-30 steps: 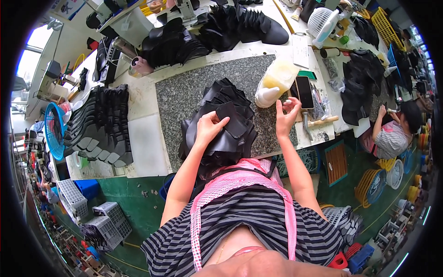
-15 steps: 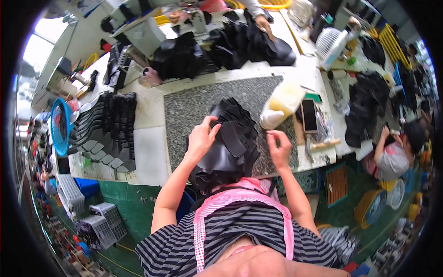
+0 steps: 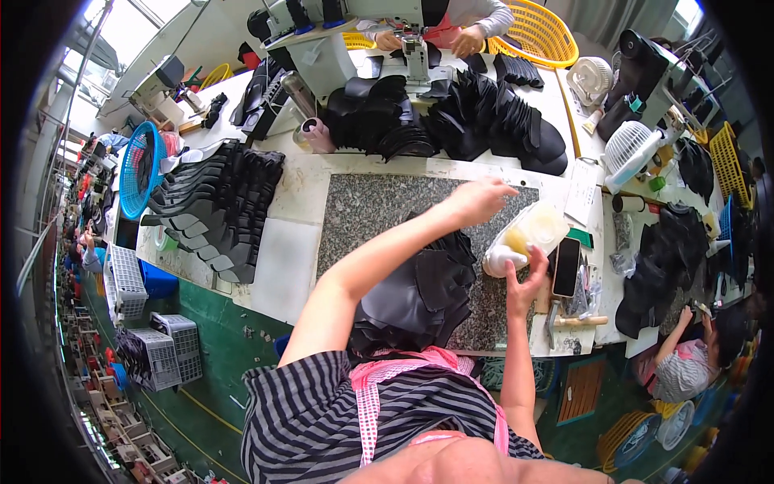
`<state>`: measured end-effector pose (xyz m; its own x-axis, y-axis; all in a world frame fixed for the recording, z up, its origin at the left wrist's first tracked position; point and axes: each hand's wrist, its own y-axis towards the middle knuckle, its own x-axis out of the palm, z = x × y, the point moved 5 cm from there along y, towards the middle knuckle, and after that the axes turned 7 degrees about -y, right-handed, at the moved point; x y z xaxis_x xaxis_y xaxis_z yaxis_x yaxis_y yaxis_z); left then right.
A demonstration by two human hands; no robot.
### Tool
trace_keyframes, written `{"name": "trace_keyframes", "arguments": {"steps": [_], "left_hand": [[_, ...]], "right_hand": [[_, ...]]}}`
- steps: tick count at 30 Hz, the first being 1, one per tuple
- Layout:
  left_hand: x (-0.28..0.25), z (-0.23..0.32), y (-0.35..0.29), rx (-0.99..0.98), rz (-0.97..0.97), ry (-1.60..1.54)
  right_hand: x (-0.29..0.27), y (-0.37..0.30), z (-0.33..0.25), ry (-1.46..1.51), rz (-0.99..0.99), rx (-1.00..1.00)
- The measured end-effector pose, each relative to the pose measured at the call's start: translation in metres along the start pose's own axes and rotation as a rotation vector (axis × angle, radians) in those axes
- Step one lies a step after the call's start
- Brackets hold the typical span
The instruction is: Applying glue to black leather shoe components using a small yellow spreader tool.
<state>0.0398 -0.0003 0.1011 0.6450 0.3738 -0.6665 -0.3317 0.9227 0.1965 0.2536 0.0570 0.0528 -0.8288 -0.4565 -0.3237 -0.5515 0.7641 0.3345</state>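
My left arm stretches across a stack of black shoe-upper-like pieces (image 3: 415, 286) on the speckled stone slab (image 3: 367, 202). At its end my left hand (image 3: 482, 202) hovers above the slab's far right part, at least one finger stretched out, with nothing visible in it. A translucent plastic bottle (image 3: 538, 228) with yellowish contents and a white rounded end lies or leans at the slab's right side. Beside that white end is my right hand (image 3: 526, 284), thumb and fingers apart; whether they touch the bottle I cannot tell.
Right of the bottle are a phone (image 3: 567, 268) and a wooden-handled hammer (image 3: 576, 321). Layered black pieces (image 3: 222, 210) lie on the left, with a blue basket (image 3: 141, 169) beyond. Across the table, a person's hands (image 3: 468, 42) are near a sewing machine (image 3: 415, 60) and heaped black pieces (image 3: 500, 121).
My left hand has moved from the stack's left side across to the far right. My right hand has come to the bottle's white end. The whole view has shifted.
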Motion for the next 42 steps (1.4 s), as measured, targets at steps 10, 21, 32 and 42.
{"name": "trace_keyframes", "arguments": {"steps": [10,21,32,42], "left_hand": [[0.135,0.034,0.068,0.646,-0.281,0.224],[0.129,0.031,0.078,0.612,-0.223,0.084],[0.135,0.033,0.076,0.591,-0.258,0.169],[0.084,0.011,0.065,0.179,-0.081,-0.396]], "right_hand": [[0.046,0.008,0.045,0.161,-0.008,0.109],[0.037,0.005,0.036,0.296,0.139,0.096],[-0.023,0.005,0.036,0.714,0.477,0.268],[-0.08,0.019,0.004,0.888,0.609,0.336]]}}
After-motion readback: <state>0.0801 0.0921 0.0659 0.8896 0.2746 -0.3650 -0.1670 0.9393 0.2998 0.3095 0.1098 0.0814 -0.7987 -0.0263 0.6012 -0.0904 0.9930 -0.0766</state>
